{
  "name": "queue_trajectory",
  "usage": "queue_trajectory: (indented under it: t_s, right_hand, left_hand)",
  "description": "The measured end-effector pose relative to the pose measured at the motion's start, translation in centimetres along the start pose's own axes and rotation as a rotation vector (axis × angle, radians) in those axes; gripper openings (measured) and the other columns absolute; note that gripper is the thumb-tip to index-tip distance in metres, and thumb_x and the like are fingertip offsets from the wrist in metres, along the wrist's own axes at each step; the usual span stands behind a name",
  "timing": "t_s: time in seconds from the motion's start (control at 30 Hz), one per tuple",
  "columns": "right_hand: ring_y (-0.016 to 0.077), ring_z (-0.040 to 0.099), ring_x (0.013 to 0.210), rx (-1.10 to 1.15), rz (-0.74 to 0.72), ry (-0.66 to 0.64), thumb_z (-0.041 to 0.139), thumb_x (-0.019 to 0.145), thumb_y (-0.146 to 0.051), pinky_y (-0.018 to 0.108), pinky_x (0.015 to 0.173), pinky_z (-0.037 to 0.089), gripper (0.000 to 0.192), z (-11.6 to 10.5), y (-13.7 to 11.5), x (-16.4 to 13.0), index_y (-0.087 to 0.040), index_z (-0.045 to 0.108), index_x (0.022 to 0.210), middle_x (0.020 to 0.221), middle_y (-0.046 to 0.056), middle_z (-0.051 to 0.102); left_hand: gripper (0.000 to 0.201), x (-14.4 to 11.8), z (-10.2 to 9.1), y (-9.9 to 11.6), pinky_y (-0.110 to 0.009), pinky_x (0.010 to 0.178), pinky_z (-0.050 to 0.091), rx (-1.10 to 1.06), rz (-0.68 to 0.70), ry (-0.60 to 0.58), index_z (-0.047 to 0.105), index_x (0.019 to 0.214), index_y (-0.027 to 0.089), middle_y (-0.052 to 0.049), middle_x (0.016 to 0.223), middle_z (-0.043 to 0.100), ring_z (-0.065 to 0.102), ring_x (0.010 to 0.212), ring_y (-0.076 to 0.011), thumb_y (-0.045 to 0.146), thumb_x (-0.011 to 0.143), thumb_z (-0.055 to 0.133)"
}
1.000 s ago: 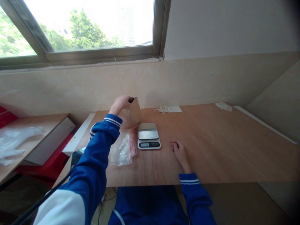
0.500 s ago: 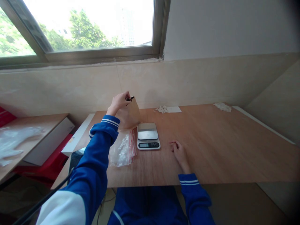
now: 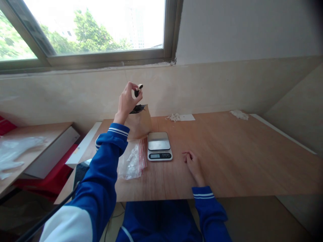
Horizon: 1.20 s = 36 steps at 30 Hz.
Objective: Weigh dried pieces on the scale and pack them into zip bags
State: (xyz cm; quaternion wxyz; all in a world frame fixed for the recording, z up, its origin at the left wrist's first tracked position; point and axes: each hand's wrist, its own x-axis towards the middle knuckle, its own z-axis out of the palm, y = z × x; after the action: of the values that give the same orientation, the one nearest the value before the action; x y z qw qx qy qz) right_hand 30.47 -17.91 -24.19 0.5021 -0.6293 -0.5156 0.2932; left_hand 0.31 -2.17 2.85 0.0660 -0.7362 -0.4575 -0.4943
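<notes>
While my left hand (image 3: 127,101) pinched a small dark piece (image 3: 138,90) just above the open paper bag (image 3: 140,123), my right hand (image 3: 193,163) lay empty and relaxed beside the scale (image 3: 159,146), whose pan was bare; weighing was not yet begun.

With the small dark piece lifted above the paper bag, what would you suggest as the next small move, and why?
Probably carry the small dark piece right and down onto the scale. The left hand pinches it above the open paper bag, the scale's platform beside the bag is bare, and the right hand rests flat on the table.
</notes>
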Motion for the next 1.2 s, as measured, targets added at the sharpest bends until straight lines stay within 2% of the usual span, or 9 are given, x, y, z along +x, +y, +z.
queue_trajectory:
  t_s: [0.13, 0.3, 0.5, 0.63, 0.73, 0.83, 0.97, 1.1, 1.2]
  right_hand:
    - [0.0168, 0.050, 0.054, 0.067, 0.006, 0.042, 0.043, 0.085, -0.045, 0.028, 0.052, 0.039, 0.035, 0.3, -0.9, -0.3, -0.018, 0.065, 0.089, 0.059, -0.001, 0.054]
    - [0.0151, 0.052, 0.059, 0.275, 0.033, -0.025, 0.046, 0.085, -0.053, 0.025, 0.047, 0.041, 0.040, 2.8, -4.4, 0.1, -0.018, 0.064, 0.096, 0.083, 0.006, 0.063]
    - [0.0233, 0.058, 0.098, 0.187, -0.204, 0.066, 0.043, 0.092, -0.052, 0.038, 0.085, 0.051, 0.038, 5.9, -9.0, 0.7, -0.020, 0.060, 0.106, 0.109, 0.012, 0.061]
    - [0.0257, 0.055, 0.111, 0.021, -0.439, -0.226, 0.052, 0.094, -0.036, 0.044, 0.097, 0.047, 0.023, 7.5, -9.5, -4.0, -0.025, 0.060, 0.112, 0.115, 0.010, 0.057]
    - [0.0286, 0.053, 0.117, -0.183, -0.555, -0.459, 0.065, 0.086, -0.024, 0.048, 0.100, 0.047, 0.030, 9.1, -8.4, -7.9, -0.027, 0.061, 0.115, 0.122, 0.009, 0.056]
    - [0.0300, 0.055, 0.113, -0.358, -0.586, -0.506, 0.063, 0.085, -0.017, 0.050, 0.095, 0.051, 0.027, 10.3, -6.8, -9.7, -0.024, 0.063, 0.111, 0.120, 0.010, 0.059]
    - [0.0273, 0.060, 0.099, -0.380, -0.580, -0.503, 0.054, 0.087, -0.009, 0.046, 0.086, 0.054, 0.020, 9.8, -5.8, -9.4, -0.022, 0.064, 0.098, 0.103, 0.009, 0.064]
    - [0.0237, 0.061, 0.095, -0.169, -0.535, -0.534, 0.055, 0.084, -0.009, 0.039, 0.084, 0.054, 0.020, 7.7, -6.5, -8.3, -0.023, 0.063, 0.095, 0.096, 0.005, 0.065]
    - [0.0207, 0.060, 0.085, -0.064, -0.472, -0.445, 0.058, 0.083, -0.017, 0.034, 0.077, 0.053, 0.012, 6.2, -7.2, -6.5, -0.023, 0.064, 0.092, 0.092, 0.004, 0.066]
  left_hand:
    - [0.028, -0.9, 0.6, 2.5, -0.024, 0.079, 0.048, -0.082, 0.034, -0.024, 0.056, 0.110, 0.020, -0.005, 0.108, 0.065, 0.062, 0.102, -0.0171, 0.028, 0.085, 0.064]
    - [0.023, -5.0, 3.5, 4.7, -0.024, 0.079, 0.049, -0.227, -0.117, -0.106, 0.054, 0.107, 0.020, -0.005, 0.108, 0.066, 0.064, 0.094, -0.0157, 0.031, 0.088, 0.061]
    - [0.018, -11.2, 7.5, 3.9, -0.030, 0.088, 0.048, -0.237, -0.283, -0.297, 0.053, 0.100, 0.022, -0.007, 0.102, 0.068, 0.065, 0.098, -0.0206, 0.024, 0.085, 0.062]
    - [0.016, -13.8, 8.8, 1.9, -0.033, 0.089, 0.047, -0.225, -0.396, -0.295, 0.053, 0.100, 0.024, -0.008, 0.104, 0.068, 0.065, 0.100, -0.0228, 0.032, 0.087, 0.059]
    - [0.017, -15.1, 9.7, 0.6, -0.034, 0.087, 0.047, -0.234, -0.461, -0.361, 0.054, 0.096, 0.024, -0.007, 0.101, 0.069, 0.066, 0.098, -0.0239, 0.035, 0.086, 0.062]
    - [0.020, -16.2, 10.8, -0.2, -0.035, 0.087, 0.046, -0.284, -0.540, -0.387, 0.054, 0.094, 0.023, -0.008, 0.099, 0.069, 0.066, 0.097, -0.0244, 0.038, 0.085, 0.064]
    - [0.024, -16.7, 11.6, -0.7, -0.034, 0.089, 0.046, -0.392, -0.658, -0.335, 0.055, 0.093, 0.022, -0.010, 0.102, 0.070, 0.066, 0.100, -0.0247, 0.040, 0.083, 0.066]
    - [0.023, -16.6, 11.8, -0.8, -0.032, 0.089, 0.048, -0.441, -0.724, -0.295, 0.055, 0.096, 0.020, -0.011, 0.105, 0.070, 0.066, 0.102, -0.0233, 0.039, 0.086, 0.063]
    - [0.026, -16.8, 11.8, -0.8, -0.031, 0.085, 0.050, -0.467, -0.784, -0.263, 0.055, 0.099, 0.019, -0.012, 0.108, 0.069, 0.065, 0.103, -0.0235, 0.042, 0.087, 0.060]
